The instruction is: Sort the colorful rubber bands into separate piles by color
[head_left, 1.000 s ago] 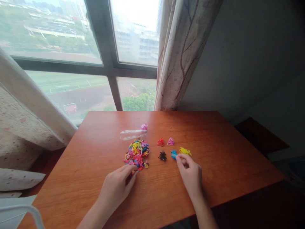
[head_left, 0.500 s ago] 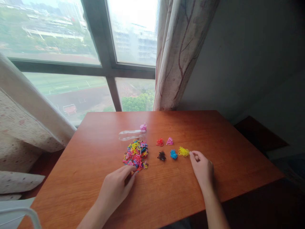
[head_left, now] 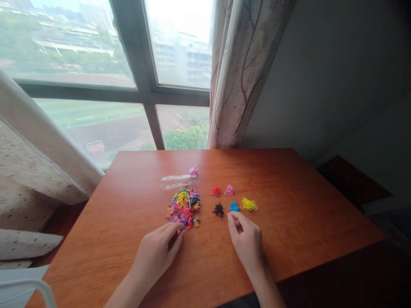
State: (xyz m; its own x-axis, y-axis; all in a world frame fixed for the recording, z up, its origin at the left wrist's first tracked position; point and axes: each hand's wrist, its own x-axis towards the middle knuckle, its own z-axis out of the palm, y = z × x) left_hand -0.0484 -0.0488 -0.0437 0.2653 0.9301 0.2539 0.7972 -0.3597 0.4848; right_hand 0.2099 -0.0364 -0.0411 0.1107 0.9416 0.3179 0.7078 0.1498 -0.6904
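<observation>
A heap of mixed-colour small rubber bands [head_left: 183,205] lies left of centre on the table. My left hand [head_left: 162,246] is at its near edge, thumb and forefinger closed on rubber bands there. Just in front of a small blue pile of rubber bands [head_left: 234,206] is my right hand [head_left: 246,234], its fingers curled and the fingertips together; anything between them is too small to make out. Close by are a black pile [head_left: 218,209], a red pile [head_left: 215,191], a pink pile [head_left: 229,189] and a yellow pile [head_left: 249,204], each of one colour.
A clear plastic container [head_left: 176,182] with a pink top [head_left: 193,171] lies behind the heap. The wooden table [head_left: 128,179] reaches to a window with patterned curtains [head_left: 244,77]. A white curved rail [head_left: 38,284] shows at lower left.
My right hand has moved left, from the yellow pile to the front of the blue one. My left hand stays at the edge of the mixed heap.
</observation>
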